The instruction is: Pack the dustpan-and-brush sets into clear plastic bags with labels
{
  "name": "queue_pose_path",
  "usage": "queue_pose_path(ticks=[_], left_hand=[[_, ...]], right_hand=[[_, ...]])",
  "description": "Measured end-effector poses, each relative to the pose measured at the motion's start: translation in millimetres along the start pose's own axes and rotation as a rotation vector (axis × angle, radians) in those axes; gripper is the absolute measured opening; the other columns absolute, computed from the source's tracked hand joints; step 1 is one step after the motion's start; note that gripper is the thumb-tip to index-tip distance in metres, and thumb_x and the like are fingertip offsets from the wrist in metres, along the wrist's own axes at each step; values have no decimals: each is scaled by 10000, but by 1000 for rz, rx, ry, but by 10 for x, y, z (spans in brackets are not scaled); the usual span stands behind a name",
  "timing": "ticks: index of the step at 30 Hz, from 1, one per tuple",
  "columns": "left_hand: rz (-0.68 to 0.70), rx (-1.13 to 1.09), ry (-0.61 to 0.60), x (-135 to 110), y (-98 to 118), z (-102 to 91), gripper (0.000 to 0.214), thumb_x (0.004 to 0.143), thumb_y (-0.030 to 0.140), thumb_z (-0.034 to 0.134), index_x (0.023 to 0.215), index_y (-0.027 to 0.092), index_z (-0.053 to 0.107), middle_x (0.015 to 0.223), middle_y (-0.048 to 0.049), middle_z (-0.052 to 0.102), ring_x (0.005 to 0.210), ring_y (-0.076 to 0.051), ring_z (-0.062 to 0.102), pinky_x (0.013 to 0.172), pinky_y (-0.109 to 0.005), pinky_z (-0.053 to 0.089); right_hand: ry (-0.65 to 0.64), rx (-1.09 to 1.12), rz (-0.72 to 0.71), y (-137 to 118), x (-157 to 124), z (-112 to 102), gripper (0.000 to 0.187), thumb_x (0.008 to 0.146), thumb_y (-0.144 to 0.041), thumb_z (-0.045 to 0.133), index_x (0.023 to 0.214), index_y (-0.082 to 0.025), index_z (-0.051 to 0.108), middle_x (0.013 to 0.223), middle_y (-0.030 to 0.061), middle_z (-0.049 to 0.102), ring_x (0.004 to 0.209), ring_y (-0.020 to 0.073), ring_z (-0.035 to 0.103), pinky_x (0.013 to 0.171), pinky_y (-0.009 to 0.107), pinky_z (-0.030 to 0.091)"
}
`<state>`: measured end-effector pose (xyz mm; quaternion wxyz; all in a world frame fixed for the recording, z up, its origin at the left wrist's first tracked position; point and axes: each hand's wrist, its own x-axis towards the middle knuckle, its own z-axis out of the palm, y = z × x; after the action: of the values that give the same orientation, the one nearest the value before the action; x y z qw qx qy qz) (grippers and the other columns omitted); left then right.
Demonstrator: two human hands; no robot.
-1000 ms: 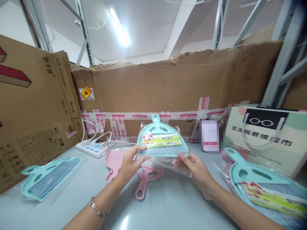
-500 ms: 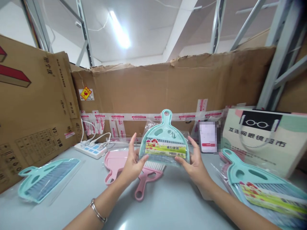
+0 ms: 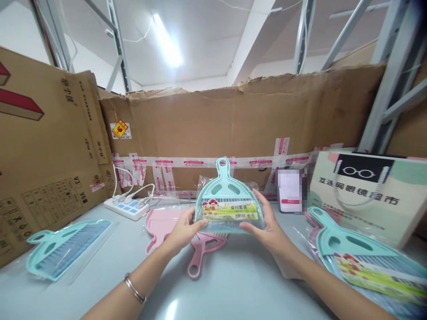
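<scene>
A mint-green dustpan and brush set [image 3: 227,189] in clear plastic wrap is held up in front of me, handle upward. Its paper label [image 3: 230,210] with a mushroom figure faces me. My left hand [image 3: 183,231] grips the lower left edge, thumb on the front. On the lower right edge my right hand [image 3: 267,224] is closed the same way, with its thumb near the label. Behind my left hand lie a pink dustpan [image 3: 162,221] and a pink brush [image 3: 203,244], partly covered by the hand and the held set.
Wrapped green sets lie at the left [image 3: 68,246] and right [image 3: 360,249] of the grey table [image 3: 247,284]. A power strip [image 3: 126,208], a phone [image 3: 289,191] and a paper bag [image 3: 363,195] stand along the back. Cardboard [image 3: 213,120] walls the rear.
The held set has moved slightly down and left, and its handle has shifted left. The fingers of my left hand have curled in closer around its edge.
</scene>
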<state>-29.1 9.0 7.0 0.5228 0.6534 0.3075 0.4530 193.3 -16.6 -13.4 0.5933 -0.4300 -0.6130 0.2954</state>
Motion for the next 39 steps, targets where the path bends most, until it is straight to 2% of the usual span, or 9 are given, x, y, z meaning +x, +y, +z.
queue_pose_path(ticks=[5,9,13,17,21,24,28,34,39], left_hand=[[-31,29,-18,-5,88,30,424,721,435,618,1032,152,571,1034,-98,654,933,-205,614,853,-353,462],[-11,207,214,54,21,-87,359,779,455,512,961,151,570,877,-73,662,847,-176,621,803,-325,466],[18,599,345,93,-116,-252,269,803,363,456,932,151,563,940,-84,645,904,-196,596,829,-335,435],[-86,1131,244,52,-126,-289,272,810,289,430,1001,144,558,1079,-127,597,1042,-255,526,875,-387,386],[-253,1399,105,3,-22,-230,222,811,299,432,823,143,589,1003,-141,587,967,-265,542,794,-363,402],[-250,1448,50,-15,33,-197,242,822,306,414,780,139,584,949,-145,591,909,-259,554,745,-345,401],[-227,1478,68,-28,30,-182,240,817,322,420,826,140,577,954,-145,594,923,-271,545,737,-348,392],[-360,1517,1,-38,10,-188,215,788,308,464,892,141,552,991,-149,602,926,-279,564,728,-342,398],[-393,1550,2,-39,40,-230,286,791,249,445,1040,117,493,1088,-178,575,1001,-300,540,744,-354,401]], right_hand=[[-32,66,133,-258,141,-194,871,625,-446,701,1351,-295,243,1266,92,484,988,251,579,710,361,552],[21,-127,276,-434,258,-567,775,574,-450,716,1253,-259,396,1021,74,600,688,200,605,445,275,505],[-90,-228,420,-362,301,-945,699,570,-426,708,1199,-266,451,768,26,635,576,178,585,424,254,466],[-198,-350,580,-207,286,-1104,657,544,-423,724,1141,-291,485,662,6,632,465,155,553,390,242,420],[-287,-440,659,-149,255,-1107,644,547,-475,712,1115,-293,469,597,-17,603,395,145,518,382,257,400],[-353,-593,686,-163,229,-1061,582,535,-498,700,1034,-277,499,586,-22,581,419,161,527,376,257,373],[-424,-810,622,-174,193,-901,479,523,-444,700,914,-249,502,622,-15,600,423,165,537,397,259,345],[-516,-1110,491,-80,170,-687,349,581,-402,649,821,-238,456,587,-57,576,273,123,431,410,280,297],[-495,-1194,435,-67,180,-691,370,576,-441,656,835,-247,477,715,-6,630,437,179,551,456,280,305]])
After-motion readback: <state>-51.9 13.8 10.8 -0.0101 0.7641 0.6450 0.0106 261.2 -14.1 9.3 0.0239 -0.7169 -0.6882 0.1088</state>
